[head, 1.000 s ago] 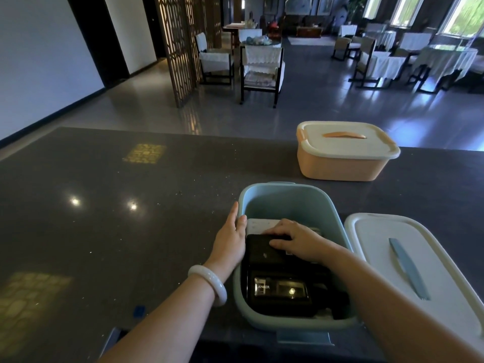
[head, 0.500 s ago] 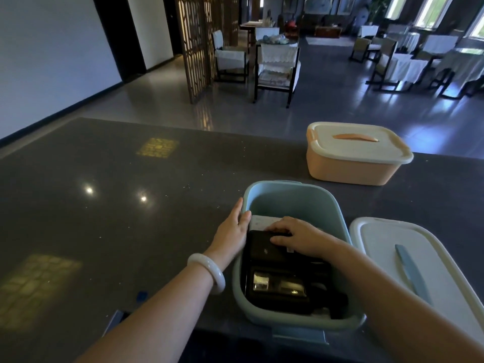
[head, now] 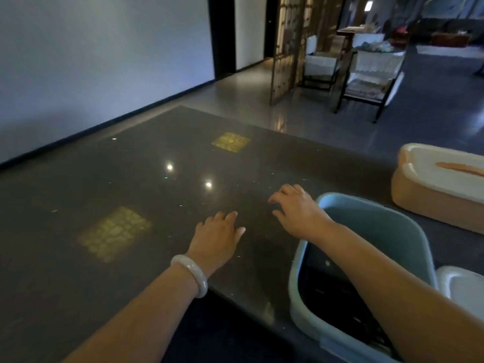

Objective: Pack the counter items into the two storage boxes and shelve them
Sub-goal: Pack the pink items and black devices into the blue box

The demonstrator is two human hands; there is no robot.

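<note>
Both hands hang over the bare dark counter [head: 117,184], left of the blue box [head: 379,231]. The left hand [head: 218,238], with a pale bracelet [head: 192,273] on its wrist, lies low with loosely bent fingers. Whether it touches the stone I cannot tell. The right hand [head: 301,213] reaches across the box's far left corner, fingers spread and slightly curled. Neither grip is closed on anything; both are slack and empty.

The blue box sits at the counter's near edge, towards the right, with a black item [head: 330,279] lying in its bottom. It is open, probably so that things can be dropped in. Its white lid [head: 461,286] lies flat just beside it on the right, within easy reach for closing.

The orange box [head: 424,203] stands farther back, towards the far edge, with its lid on, so it is likely packed already.

With nothing loose in view on the counter, the free hands suggest a search for leftovers. Lidding the blue box seems the next step, and shelving remains undone.
</note>
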